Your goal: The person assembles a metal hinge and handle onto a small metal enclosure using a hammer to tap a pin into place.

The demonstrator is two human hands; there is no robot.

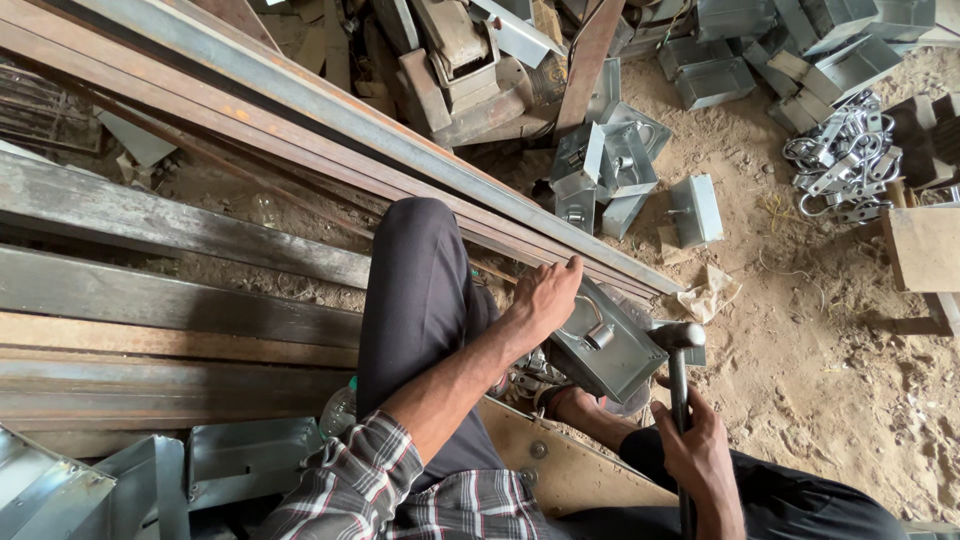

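Hammer (678,345), gripped in right hand (700,450), head at galvanized box (608,345). Left hand (545,295), fingers spread, steadies box. Risk: glancing blow strikes thumb.

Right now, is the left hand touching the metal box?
Touching. The head view shows the left hand resting on the upper edge of the metal box, fingers over its rim.

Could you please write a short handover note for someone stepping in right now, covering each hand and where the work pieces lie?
Left hand: flat on the upper edge of a grey sheet-metal box, steadying it in front of the knee.
Right hand: gripping the handle of a hammer, whose head sits at the box's right corner.
The box has a wire loop on its face and looks formed.
Similar boxes lie on the sandy ground beyond the long steel bars; a pile of metal clasps lies far right.
What is left cannot be told.
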